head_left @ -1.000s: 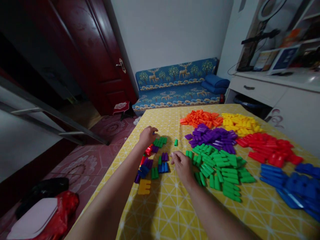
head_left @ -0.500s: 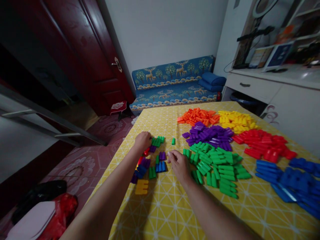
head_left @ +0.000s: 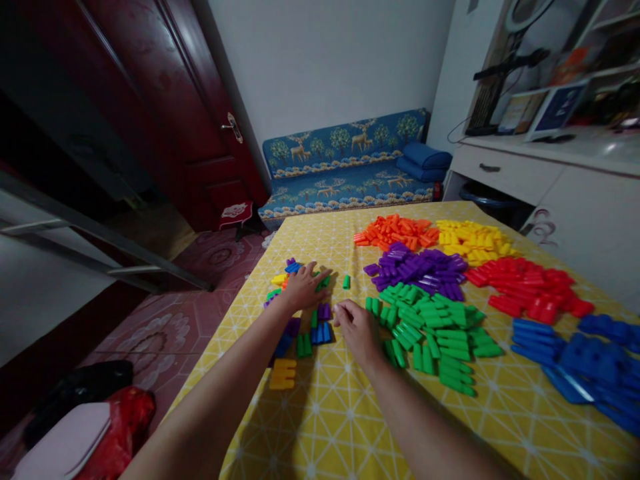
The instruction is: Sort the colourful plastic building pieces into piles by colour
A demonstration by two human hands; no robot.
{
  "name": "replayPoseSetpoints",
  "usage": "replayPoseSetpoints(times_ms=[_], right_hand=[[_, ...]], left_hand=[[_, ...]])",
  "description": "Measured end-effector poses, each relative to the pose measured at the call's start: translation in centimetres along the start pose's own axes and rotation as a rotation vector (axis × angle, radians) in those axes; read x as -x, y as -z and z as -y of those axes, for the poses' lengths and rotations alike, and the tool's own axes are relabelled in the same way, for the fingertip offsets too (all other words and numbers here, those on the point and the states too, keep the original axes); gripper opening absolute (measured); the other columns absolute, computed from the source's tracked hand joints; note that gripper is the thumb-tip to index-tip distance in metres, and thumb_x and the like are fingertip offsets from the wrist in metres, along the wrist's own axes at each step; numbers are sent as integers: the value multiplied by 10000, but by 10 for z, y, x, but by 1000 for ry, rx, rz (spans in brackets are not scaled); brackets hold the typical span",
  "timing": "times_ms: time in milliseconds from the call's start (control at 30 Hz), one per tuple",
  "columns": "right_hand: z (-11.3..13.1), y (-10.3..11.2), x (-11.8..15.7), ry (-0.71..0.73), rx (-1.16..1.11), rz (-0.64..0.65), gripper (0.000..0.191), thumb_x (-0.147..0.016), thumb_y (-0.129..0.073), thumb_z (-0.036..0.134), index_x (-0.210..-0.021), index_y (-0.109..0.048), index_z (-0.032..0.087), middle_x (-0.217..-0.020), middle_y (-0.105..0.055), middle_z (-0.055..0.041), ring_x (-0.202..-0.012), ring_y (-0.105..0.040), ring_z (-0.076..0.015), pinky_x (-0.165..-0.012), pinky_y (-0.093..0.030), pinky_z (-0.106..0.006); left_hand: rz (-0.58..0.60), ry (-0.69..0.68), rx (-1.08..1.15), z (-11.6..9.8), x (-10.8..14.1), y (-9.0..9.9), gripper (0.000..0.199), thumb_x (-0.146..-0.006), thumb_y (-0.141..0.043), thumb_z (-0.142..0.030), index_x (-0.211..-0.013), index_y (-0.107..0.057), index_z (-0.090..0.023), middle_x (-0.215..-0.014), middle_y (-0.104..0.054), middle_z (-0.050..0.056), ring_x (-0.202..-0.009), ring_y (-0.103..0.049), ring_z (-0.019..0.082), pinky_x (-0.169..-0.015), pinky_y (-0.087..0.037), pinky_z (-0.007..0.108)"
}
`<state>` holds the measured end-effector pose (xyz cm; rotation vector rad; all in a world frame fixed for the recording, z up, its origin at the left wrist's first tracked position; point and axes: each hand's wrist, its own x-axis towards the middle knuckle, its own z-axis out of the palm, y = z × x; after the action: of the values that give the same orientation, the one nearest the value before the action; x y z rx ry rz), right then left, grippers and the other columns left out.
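My left hand is open, fingers stretched to the right over a green block piece and hiding part of the small mixed-colour pieces beneath it. Beyond its wrist lie blue, yellow and orange pieces. My right hand rests closed on the table, its fingers curled together; whatever they hold, if anything, is hidden. Just left of it are a purple piece and a blue piece. A single green piece stands apart between the hands. The green pile lies right of my right hand.
Piles of orange, purple, yellow, red and blue pieces spread over the right of the yellow-covered table. A patterned sofa stands behind, a white cabinet at the right.
My left hand has moved right from the table's left side and its fingers have spread, uncovering colourful pieces behind it. My right hand has stayed nearly still.
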<state>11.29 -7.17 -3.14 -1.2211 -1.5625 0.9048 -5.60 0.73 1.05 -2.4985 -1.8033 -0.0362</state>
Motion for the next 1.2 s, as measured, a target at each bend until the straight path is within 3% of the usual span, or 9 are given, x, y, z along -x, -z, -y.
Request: replayPoseSetpoints(times_ms=[167,333,467,567,700,800,867,967,1200], right_hand=[[1,0,1,4,9,-5,305,-937,-450,424,-780,-609,217,-651,-674,-5,-615,-630,-149,-579,-403,-231],[0,1,1,14,0,-9,318,-934,-453,417,-732,-593,216,-637,-664,-3,-587,-606,-139,-557,-393,-227],[-2,-1,-1,21,-75,-35,313,-922,-477,429,-744,-601,204,-626,-638,-1,-556,-570,-126,-539,-399,-222],[-1,-2,-4,-19,-291,-154,339,-906,-487,487,-839,-618,182,-647,-609,1,-475,-482,-98,-463,-374,-216],[4,2,-6,-62,-520,-374,380,-898,-489,520,-927,-610,161,-730,-596,-3,-484,-458,-76,-448,-367,-203],[7,6,-4,-41,-573,-473,376,-915,-469,515,-967,-599,165,-792,-589,-3,-509,-463,-67,-475,-379,-199],[8,7,-3,-31,-600,-496,378,-922,-458,513,-987,-593,167,-810,-581,-4,-518,-462,-65,-485,-382,-199],[7,8,-2,-40,-616,-488,391,-914,-459,528,-981,-591,166,-821,-582,-9,-514,-461,-63,-479,-376,-200],[6,8,-2,-80,-644,-448,399,-897,-473,550,-958,-576,169,-800,-574,2,-505,-462,-61,-466,-365,-202]], left_hand=[[-42,-92,-30,-2,-4,-3,435,-947,-428,-461,-1363,-501,-359,-1335,-482,115,-1182,-483,309,-903,-441,404],[-58,15,-32,-1,-16,-3,378,-905,-496,-289,-1274,-576,-271,-1055,-563,120,-1080,-525,290,-917,-434,399],[-100,99,40,-7,-20,0,378,-850,-539,-225,-1225,-591,-243,-1072,-546,118,-1057,-551,283,-877,-457,377],[-213,153,193,-19,-20,7,371,-788,-574,-169,-1149,-632,-232,-1135,-523,110,-1016,-576,250,-836,-475,341],[-406,243,730,-48,-18,11,369,-695,-608,-129,-1048,-675,-215,-1031,-569,71,-911,-594,202,-785,-494,306],[-242,387,1503,-78,-16,2,360,-705,-619,-228,-1062,-652,-195,-823,-600,33,-690,-585,148,-605,-481,254],[-142,392,1944,-96,-15,-7,390,-665,-664,-263,-1046,-641,-180,-865,-640,47,-648,-582,120,-550,-459,219],[-163,381,2255,-110,-17,-16,417,-627,-707,-288,-1021,-626,-179,-952,-671,70,-653,-594,105,-517,-439,190],[-668,653,1855,-85,-19,-25,484,-605,-717,-288,-1066,-633,-166,-736,-615,-18,-607,-583,91,-544,-444,189]])
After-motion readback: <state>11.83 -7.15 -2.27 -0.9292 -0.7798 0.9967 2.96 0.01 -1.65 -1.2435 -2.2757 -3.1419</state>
